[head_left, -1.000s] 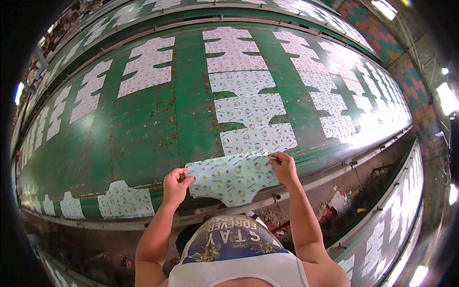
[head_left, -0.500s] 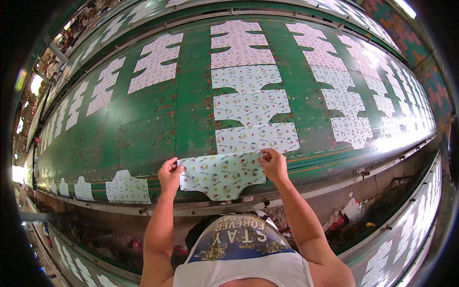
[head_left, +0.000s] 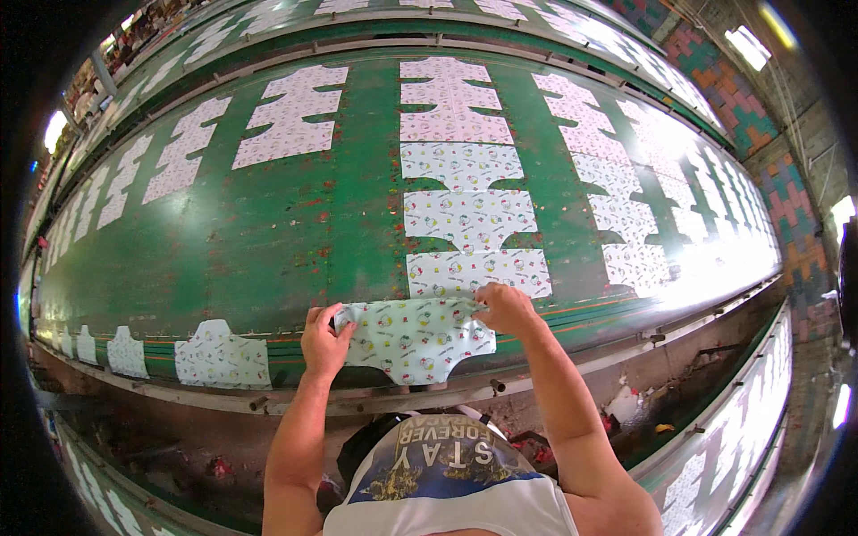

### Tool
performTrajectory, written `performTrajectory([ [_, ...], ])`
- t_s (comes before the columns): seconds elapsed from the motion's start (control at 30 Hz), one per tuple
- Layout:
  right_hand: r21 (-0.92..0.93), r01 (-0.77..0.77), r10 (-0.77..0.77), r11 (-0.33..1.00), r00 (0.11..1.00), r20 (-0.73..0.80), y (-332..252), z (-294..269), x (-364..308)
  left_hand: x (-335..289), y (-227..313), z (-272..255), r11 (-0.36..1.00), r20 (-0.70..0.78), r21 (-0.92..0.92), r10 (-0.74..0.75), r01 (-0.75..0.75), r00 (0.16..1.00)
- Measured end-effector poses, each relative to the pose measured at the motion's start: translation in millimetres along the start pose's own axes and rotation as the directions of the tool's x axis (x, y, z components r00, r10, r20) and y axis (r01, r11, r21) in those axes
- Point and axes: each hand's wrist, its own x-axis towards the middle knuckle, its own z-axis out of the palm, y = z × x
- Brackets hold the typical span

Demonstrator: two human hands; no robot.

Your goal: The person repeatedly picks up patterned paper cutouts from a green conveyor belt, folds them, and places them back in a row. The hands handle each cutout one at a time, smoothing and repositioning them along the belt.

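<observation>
A pale green fabric panel [head_left: 416,339] with small coloured cartoon prints is stretched between my two hands at the near edge of the long green table. My left hand [head_left: 325,344] pinches its upper left corner, where the cloth curls over by the fingertips. Its upper right corner is gripped by the thumb and fingers of my right hand [head_left: 506,311]. The panel's lower part narrows to a tab that hangs over the table's front edge. Just beyond it, a column of white-green printed pieces [head_left: 478,271] lies flat on the table, with pink printed pieces [head_left: 451,121] farther up.
Along the near edge to the left lie more pale printed panels [head_left: 222,355]. Other columns of printed cloth [head_left: 636,225] lie to the right. A metal rail [head_left: 465,390] with short pegs runs along the table's front. Parallel tables [head_left: 728,429] stand behind and beyond.
My hands have come slightly closer together, and the panel's upper edge has gone from taut to slack and curled at the left. The whole view has shifted a little.
</observation>
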Motion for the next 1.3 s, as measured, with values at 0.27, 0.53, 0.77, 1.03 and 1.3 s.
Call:
performTrajectory([
  [0.27,0.601,0.414,-0.488,0.683,0.872,-0.046,-56.5,-14.7,-74.4,14.5,14.8,-18.5,0.907,0.141,0.162,0.370,-0.390,0.918],
  [0.53,0.601,0.218,-0.129,0.769,0.974,-0.187,-17.4,-39.0,-122.7,28.5,27.9,-38.1,0.775,0.263,-0.613,0.018,0.153,0.965],
  [0.77,0.735,0.133,0.236,0.665,0.896,-0.375,125.7,-45.5,-138.9,0.8,147.5,29.0,0.817,0.270,-0.575,0.127,0.054,0.954],
  [1.03,0.660,0.116,0.455,0.742,0.636,-0.623,343.3,-115.9,-192.9,-54.0,305.1,204.2,0.788,0.567,-0.582,0.215,0.202,0.795],
  [1.3,0.264,-0.216,0.339,0.940,0.678,-0.652,429.2,-121.8,-155.4,-69.6,350.4,264.2,0.652,0.544,-0.641,0.013,0.405,0.839],
])
